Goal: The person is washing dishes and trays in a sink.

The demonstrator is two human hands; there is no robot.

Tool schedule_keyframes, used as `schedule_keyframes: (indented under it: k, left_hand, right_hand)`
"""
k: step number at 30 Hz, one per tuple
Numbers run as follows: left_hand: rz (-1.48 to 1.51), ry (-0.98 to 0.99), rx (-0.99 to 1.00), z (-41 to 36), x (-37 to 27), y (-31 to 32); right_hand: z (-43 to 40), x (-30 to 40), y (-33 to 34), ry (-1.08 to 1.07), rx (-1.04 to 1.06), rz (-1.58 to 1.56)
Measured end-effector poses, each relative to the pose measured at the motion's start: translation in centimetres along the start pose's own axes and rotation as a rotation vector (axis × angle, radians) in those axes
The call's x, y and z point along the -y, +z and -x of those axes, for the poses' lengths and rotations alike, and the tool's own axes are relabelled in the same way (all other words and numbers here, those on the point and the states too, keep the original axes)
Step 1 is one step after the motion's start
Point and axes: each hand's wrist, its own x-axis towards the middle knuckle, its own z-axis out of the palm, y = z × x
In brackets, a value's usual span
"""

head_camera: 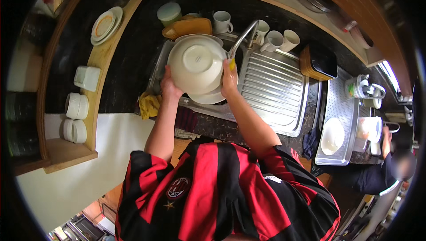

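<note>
A large white bowl (197,74) is held bottom up over the sink, its foot ring facing me. My left hand (171,84) grips its left rim. My right hand (229,79) holds the opposite rim, with a small yellow item (232,63), perhaps a sponge, by the fingers. More white dishware (207,99) shows beneath the bowl; how it is stacked is hidden. The curved metal faucet (240,39) reaches down close to my right fingertips. Most of the sink basin is covered by the bowl.
A ribbed steel drainboard (271,88) lies to the right. White mugs (274,40) and a tan tray (188,28) stand behind the sink. A yellow cloth (149,105) hangs at left. Further right, a perforated tray (342,108) carries a white bowl (332,136), near another person (374,177).
</note>
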Motion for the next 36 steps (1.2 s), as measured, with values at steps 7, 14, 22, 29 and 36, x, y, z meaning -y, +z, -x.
schedule_keyframes:
  k: [7,14,22,29,36]
  left_hand:
    - [-0.117,0.115,-0.199,4.0,0.5,-1.8]
    - [-0.464,-0.065,-0.036,6.2,1.7,6.6]
    - [-0.206,-0.441,0.075,2.5,5.3,3.5]
    - [-0.252,-0.274,0.141,2.1,9.4,4.3]
    - [-0.341,-0.365,0.161,0.5,9.2,2.3]
  right_hand:
    - [3.8,5.6,3.3,0.392,0.568,-0.316]
    - [6.4,12.4,1.7,-0.428,0.786,0.825]
    - [5.9,10.5,-1.7,-0.392,1.151,1.72]
    - [1.9,7.2,-1.1,-0.336,0.974,1.499]
    - [-2.1,4.8,-1.0,-0.874,0.663,1.856]
